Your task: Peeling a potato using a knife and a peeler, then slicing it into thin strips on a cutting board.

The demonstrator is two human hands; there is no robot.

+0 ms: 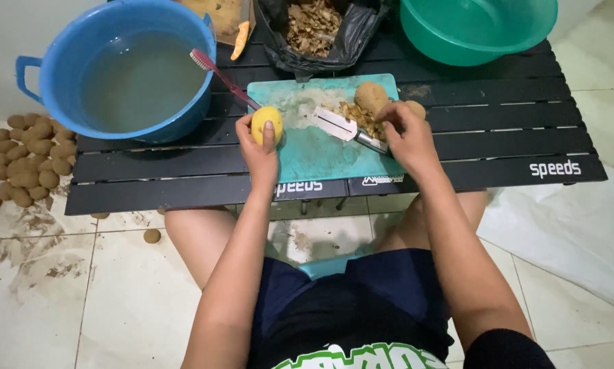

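My left hand (257, 145) holds a peeled yellow potato (266, 123) over the left edge of a teal cutting board (307, 150). My right hand (406, 133) grips the handle of a peeler (341, 126) whose flat blade lies on the board. The fingers of that hand also reach toward an unpeeled brown potato (370, 97) and a pile of peelings (355, 116) on the board's far right. The board rests on a low black slatted table (512, 130).
A blue basin of cloudy water (126, 68) with a toothbrush (221, 76) on its rim stands far left. A black bag of peelings (314, 27) and a green bowl (478, 27) sit at the back. Several brown potatoes (26, 160) lie heaped on the tiled floor at left.
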